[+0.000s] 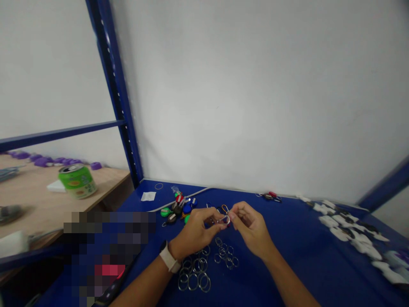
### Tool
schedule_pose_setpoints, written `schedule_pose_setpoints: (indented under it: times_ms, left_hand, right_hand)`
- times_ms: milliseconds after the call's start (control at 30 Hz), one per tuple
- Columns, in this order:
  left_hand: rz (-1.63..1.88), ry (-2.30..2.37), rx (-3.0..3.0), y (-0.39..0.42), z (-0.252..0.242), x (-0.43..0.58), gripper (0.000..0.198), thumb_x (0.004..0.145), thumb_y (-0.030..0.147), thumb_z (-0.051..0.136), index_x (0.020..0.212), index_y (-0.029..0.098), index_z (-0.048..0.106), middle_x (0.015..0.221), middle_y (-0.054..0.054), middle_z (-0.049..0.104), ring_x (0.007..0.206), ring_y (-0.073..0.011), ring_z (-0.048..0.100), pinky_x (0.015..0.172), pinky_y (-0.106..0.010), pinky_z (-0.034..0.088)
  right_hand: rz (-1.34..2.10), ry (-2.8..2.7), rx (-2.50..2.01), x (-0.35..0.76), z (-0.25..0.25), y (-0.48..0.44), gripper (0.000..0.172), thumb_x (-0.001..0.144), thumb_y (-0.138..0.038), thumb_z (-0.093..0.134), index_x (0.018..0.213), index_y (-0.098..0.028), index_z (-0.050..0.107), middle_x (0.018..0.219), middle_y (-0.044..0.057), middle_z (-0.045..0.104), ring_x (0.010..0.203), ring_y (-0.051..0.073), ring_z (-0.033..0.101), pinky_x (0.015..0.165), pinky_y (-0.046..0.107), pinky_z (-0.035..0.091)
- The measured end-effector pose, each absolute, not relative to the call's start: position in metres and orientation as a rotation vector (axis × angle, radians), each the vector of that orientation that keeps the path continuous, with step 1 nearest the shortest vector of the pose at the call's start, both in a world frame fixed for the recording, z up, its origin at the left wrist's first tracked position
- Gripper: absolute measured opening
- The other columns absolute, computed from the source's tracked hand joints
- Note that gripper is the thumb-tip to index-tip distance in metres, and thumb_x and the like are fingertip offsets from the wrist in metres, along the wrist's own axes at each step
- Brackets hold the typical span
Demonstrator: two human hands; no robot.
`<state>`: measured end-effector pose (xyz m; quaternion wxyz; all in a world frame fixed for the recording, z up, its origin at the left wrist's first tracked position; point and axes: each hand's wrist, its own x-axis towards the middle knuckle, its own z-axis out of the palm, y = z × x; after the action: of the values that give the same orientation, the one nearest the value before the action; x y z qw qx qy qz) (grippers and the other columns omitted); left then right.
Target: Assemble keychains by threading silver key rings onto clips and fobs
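Both my hands are raised over the blue work surface (281, 243), their fingertips meeting on a small metal split ring (226, 220). My left hand (193, 232) pinches it from the left, and my right hand (251, 226) pinches it from the right. A small orange loop (225, 209) sits just behind it, and its link to the ring is hard to make out. Below my hands lie loose metal rings (193, 273), with a smaller group (225, 254) to their right. Coloured plastic key fobs (177, 209) are heaped beyond my left hand. A white watch band (168, 257) circles my left wrist.
Rows of white-and-black tags (348, 226) cover the right side of the surface. A blue steel shelf post (115, 85) rises at back left. Beyond it, a wooden table (38, 200) holds a green can (77, 181) and purple pieces (41, 161). A pixelated patch covers the lower left.
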<state>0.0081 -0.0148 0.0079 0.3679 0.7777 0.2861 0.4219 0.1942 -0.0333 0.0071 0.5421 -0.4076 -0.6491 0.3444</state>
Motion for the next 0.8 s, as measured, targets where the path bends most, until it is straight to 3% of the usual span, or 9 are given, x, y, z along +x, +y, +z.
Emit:
schedule_pose_setpoints:
  times_ms: [800]
  left_hand:
    - [1.073,0.691,2.114,-0.0146,0.0080,0.0045,0.011,0.090,0.023,0.066,0.086,0.015,0.071,0.077,-0.003,0.072,0.067,-0.0133,0.063,0.063,-0.021,0.044]
  right_hand:
    - [0.867,-1.627,-1.011,0.1948,0.0111,-0.0354,0.028,0.092,-0.046,0.061,0.083,-0.019,0.056,0.067,-0.002,0.052,0.059,0.012,0.048,0.057,0.024,0.040]
